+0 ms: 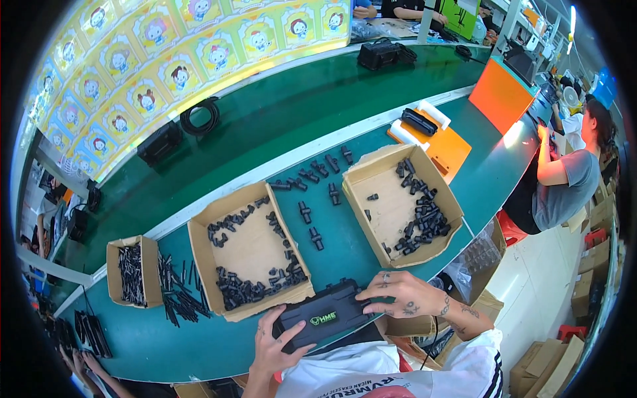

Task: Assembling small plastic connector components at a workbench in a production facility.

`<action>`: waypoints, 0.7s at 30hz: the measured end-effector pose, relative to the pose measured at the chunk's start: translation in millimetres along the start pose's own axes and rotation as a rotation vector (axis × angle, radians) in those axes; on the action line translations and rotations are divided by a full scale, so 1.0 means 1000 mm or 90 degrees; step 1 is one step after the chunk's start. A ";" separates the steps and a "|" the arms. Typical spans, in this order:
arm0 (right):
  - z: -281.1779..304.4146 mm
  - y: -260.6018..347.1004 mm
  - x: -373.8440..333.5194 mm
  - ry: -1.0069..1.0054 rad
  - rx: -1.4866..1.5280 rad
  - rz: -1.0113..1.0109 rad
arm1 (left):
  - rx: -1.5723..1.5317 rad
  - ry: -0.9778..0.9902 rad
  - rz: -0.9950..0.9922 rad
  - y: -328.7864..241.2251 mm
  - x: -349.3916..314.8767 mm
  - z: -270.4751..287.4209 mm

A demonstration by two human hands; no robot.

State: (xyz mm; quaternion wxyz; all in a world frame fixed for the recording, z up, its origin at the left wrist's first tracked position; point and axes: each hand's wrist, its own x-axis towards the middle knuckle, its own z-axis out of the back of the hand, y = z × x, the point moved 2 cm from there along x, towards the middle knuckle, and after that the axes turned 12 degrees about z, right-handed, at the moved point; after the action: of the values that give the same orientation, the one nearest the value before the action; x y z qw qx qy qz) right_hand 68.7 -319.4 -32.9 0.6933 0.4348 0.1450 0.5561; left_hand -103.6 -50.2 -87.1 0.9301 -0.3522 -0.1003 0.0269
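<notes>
A black plastic case (330,305) with a green emblem on its lid lies at the bench's near edge, close to my body. My left hand (277,345) grips its left end, fingers over the lid. At the opposite end, my right hand (400,296) is closed on the top right corner. The case's underside and whatever is inside are hidden. Just beyond it stands a cardboard tray (302,298) of small black fittings. Another cardboard tray (391,262) holds more of them. Between the trays, several black cylindrical fittings (316,239) stand or lie on the green bench.
A small box (151,268) of thin black rods stands left, with loose rods (179,298) beside it. Orange panels (458,149) lie at the far right, below an upright orange board (502,96). Behind runs a green conveyor (285,99). A co-worker (570,176) sits right.
</notes>
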 end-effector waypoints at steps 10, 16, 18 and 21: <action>-0.007 0.002 -0.006 0.085 -0.065 -0.004 | -0.015 -0.023 -0.044 -0.003 -0.003 0.007; -0.011 0.001 -0.009 0.071 -0.087 -0.008 | -0.008 -0.017 -0.052 -0.004 -0.002 0.010; -0.013 0.000 -0.011 0.068 -0.091 0.005 | -0.007 -0.024 -0.051 -0.004 -0.003 0.011; -0.013 0.002 -0.013 0.062 -0.105 0.008 | -0.005 -0.016 -0.053 -0.004 -0.005 0.010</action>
State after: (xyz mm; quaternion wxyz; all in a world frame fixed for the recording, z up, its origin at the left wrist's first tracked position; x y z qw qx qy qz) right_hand 54.7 -325.0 -42.7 0.7157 0.3493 0.1294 0.5908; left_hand -110.6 -47.6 -77.8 0.9277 -0.3512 -0.1267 -0.0077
